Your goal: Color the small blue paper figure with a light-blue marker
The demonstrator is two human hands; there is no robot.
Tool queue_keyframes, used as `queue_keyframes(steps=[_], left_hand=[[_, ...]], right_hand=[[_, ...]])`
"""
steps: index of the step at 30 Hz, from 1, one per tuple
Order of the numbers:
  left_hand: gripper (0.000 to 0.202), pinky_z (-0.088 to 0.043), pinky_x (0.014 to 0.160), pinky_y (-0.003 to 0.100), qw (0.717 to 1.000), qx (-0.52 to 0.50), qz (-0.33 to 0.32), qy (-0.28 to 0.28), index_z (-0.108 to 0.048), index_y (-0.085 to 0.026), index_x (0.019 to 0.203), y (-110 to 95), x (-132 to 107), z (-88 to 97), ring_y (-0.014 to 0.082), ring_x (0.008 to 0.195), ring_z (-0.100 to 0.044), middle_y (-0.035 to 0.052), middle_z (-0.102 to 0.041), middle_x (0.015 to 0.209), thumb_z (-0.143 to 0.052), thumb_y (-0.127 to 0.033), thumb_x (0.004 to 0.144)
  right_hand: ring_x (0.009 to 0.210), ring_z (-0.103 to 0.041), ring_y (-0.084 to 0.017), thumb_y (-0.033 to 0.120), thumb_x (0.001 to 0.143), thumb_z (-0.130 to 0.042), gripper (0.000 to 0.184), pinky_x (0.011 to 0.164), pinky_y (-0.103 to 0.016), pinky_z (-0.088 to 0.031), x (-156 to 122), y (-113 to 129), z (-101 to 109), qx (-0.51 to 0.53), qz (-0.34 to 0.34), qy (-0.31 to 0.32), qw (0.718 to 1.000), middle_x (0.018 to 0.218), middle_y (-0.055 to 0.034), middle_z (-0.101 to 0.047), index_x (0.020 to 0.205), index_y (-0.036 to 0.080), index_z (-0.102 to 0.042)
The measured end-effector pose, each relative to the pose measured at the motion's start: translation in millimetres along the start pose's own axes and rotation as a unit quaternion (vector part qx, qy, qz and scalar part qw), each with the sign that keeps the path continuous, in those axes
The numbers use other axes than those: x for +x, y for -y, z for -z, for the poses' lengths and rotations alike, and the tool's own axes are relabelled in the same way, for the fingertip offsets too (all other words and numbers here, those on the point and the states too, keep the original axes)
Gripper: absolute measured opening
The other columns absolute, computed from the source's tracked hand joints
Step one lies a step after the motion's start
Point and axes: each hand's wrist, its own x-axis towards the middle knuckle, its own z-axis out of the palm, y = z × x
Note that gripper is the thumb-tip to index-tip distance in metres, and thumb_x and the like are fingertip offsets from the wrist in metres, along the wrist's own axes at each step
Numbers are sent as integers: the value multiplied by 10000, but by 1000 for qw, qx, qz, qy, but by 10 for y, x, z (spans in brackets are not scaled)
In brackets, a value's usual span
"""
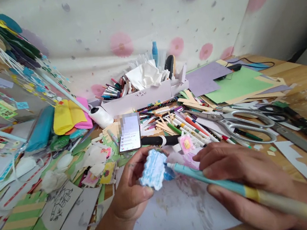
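My left hand grips a small cloud-shaped paper piece, white with blue colouring, held up over a stained white sheet. My right hand holds a long teal and cream marker. Its tip touches the right edge of the paper piece. A pink paper bit lies just behind the marker tip.
A phone lies behind my hands, next to a black marker and several loose pens. Large scissors lie at right. A white box of pens and tissue stands at the back. Paper cut-outs cover the left.
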Motion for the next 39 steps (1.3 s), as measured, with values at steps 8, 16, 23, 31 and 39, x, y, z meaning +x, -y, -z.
queue_keyframes(steps=[8,16,23,31,39], left_hand=[[570,-475,684,258,1000,-2,0,2,-691,-225,1080,-5,14,-11,212,876,-592,70,-681,1063,-796,-225,520],[568,-459,655,253,1000,-2,-1,-2,-689,-223,1072,-24,9,-17,211,856,-591,79,-686,1058,-801,-229,516],[571,-469,694,249,1000,0,-3,-6,-695,-224,1073,-15,8,-11,214,894,-593,75,-694,1057,-802,-219,512],[591,-486,696,224,1000,9,5,-18,-695,-235,1081,16,-3,22,183,861,-595,52,-689,1037,-806,-222,500],[565,-481,693,212,1000,11,-5,-10,-705,-218,1059,16,28,8,170,833,-591,50,-689,1002,-789,-204,500]], right_hand=[[707,-670,-193,76,782,-545,243,720,-353,-592,-14,2,-25,2,-1,20,1000,749,-54,-677,975,224,-555],[709,-679,-190,48,733,-574,249,759,-350,-593,-11,5,-16,13,0,16,1000,738,-54,-681,935,193,-576],[745,-684,-194,65,749,-600,258,791,-352,-586,-48,13,-41,19,-9,13,1000,781,-61,-694,968,201,-580],[749,-681,-178,76,782,-582,221,799,-339,-581,-53,17,-42,11,-10,19,1000,781,-54,-694,963,202,-573],[725,-678,-185,67,766,-590,201,776,-326,-575,-57,15,-78,30,-5,5,1000,744,-66,-681,932,180,-584]])
